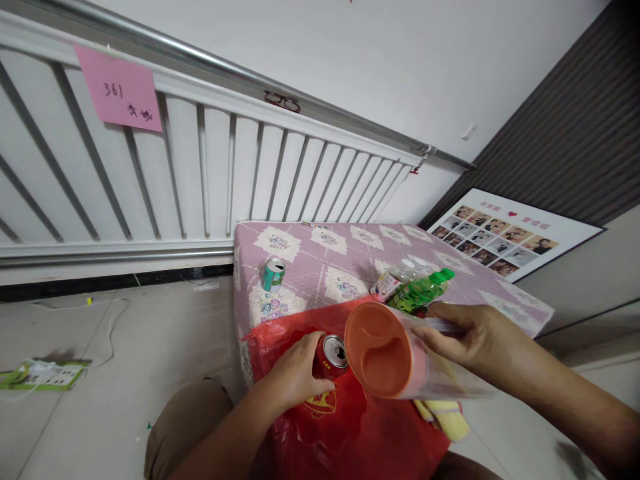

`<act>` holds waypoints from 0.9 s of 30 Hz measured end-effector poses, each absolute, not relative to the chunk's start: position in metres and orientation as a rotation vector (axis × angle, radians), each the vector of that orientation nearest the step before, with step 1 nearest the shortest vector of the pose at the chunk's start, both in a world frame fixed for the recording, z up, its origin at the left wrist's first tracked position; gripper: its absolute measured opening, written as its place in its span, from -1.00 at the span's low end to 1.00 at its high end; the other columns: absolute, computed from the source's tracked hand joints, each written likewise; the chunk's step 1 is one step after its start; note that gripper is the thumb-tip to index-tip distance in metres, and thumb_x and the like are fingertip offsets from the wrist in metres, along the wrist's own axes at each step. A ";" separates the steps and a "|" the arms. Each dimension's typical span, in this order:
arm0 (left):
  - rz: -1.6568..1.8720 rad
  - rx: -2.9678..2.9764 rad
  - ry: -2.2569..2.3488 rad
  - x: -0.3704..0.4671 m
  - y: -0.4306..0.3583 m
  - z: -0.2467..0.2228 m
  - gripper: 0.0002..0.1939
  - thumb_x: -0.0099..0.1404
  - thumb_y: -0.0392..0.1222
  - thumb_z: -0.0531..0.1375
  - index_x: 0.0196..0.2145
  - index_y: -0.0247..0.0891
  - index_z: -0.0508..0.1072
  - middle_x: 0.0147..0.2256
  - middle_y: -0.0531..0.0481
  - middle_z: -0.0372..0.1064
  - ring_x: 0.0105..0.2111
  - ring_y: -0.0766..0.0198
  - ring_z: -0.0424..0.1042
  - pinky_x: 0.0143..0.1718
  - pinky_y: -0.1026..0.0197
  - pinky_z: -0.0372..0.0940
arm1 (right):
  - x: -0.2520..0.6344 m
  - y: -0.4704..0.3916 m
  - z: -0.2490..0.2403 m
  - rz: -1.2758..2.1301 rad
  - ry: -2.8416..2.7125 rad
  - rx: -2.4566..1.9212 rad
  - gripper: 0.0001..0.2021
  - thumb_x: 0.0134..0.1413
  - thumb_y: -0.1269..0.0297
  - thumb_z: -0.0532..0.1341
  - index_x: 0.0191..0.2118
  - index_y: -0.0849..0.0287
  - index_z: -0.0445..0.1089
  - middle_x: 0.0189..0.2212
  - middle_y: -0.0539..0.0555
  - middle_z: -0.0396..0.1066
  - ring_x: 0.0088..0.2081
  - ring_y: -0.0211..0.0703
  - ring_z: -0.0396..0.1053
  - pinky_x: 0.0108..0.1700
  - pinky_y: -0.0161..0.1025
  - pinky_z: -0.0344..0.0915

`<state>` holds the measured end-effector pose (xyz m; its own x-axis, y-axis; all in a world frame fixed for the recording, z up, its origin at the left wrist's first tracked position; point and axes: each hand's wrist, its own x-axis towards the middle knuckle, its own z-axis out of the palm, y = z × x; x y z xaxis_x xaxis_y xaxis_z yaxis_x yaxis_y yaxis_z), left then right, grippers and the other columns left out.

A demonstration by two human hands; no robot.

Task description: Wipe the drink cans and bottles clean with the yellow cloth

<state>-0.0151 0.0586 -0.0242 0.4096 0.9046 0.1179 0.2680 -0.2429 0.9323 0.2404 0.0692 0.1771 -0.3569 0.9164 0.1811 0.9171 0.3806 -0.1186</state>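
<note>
My left hand [296, 373] is wrapped round a red drink can [335, 352], whose opened top faces up. The can is over a red plastic bag [320, 440] with a gold print. In my right hand [465, 340] is a clear plastic jug with an orange top [383, 350], gripped by its handle. The jug is tilted, its orange end turned toward me and close beside the can. Just beyond the jug lie a green plastic bottle [419, 291] and a small white printed pack [386, 285]. Whether anything is inside the jug I cannot tell.
A green can [273, 275] stands on the purple flowered cover [350, 240] at the left. Yellow cloth [447, 419] lies below the jug. A white radiator [280, 173] runs along the wall, with glasses [282, 101] on it. A power strip [50, 375] lies on the floor.
</note>
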 end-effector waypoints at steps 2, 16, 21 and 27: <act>0.868 1.745 1.023 -0.015 0.059 -0.024 -0.15 -0.02 -0.33 0.48 0.20 -0.18 0.25 0.17 -0.19 0.39 0.16 -0.03 0.40 0.21 -0.02 0.27 | 0.241 0.070 0.176 0.006 -2.420 -1.648 -0.40 0.14 -0.36 0.07 -0.60 0.08 0.23 -0.70 -0.07 0.13 -0.61 -0.25 0.09 -0.55 -0.24 -0.02; 0.871 1.755 1.023 -0.016 0.058 -0.027 -0.16 0.00 -0.31 0.46 0.21 -0.20 0.25 0.17 -0.19 0.39 0.15 -0.03 0.41 0.20 -0.01 0.28 | 0.236 0.070 0.178 -0.003 -2.422 -1.654 -0.38 0.13 -0.40 0.06 -0.61 0.07 0.19 -0.71 -0.08 0.11 -0.61 -0.27 0.06 -0.56 -0.25 -0.04; 0.869 1.755 1.018 -0.016 0.058 -0.027 -0.16 -0.01 -0.29 0.47 0.20 -0.20 0.26 0.17 -0.19 0.39 0.16 -0.05 0.40 0.21 -0.02 0.28 | 0.238 0.070 0.177 0.020 -2.418 -1.676 -0.38 0.14 -0.40 0.05 -0.59 0.08 0.22 -0.70 -0.08 0.11 -0.60 -0.27 0.07 -0.55 -0.25 -0.03; 0.857 1.756 1.022 -0.015 0.059 -0.027 -0.13 -0.01 -0.30 0.48 0.22 -0.21 0.24 0.19 -0.21 0.37 0.17 -0.05 0.39 0.22 -0.03 0.26 | 0.240 0.071 0.175 0.041 -2.406 -1.698 -0.38 0.13 -0.40 0.04 -0.59 0.08 0.22 -0.69 -0.08 0.12 -0.60 -0.27 0.08 -0.55 -0.25 -0.02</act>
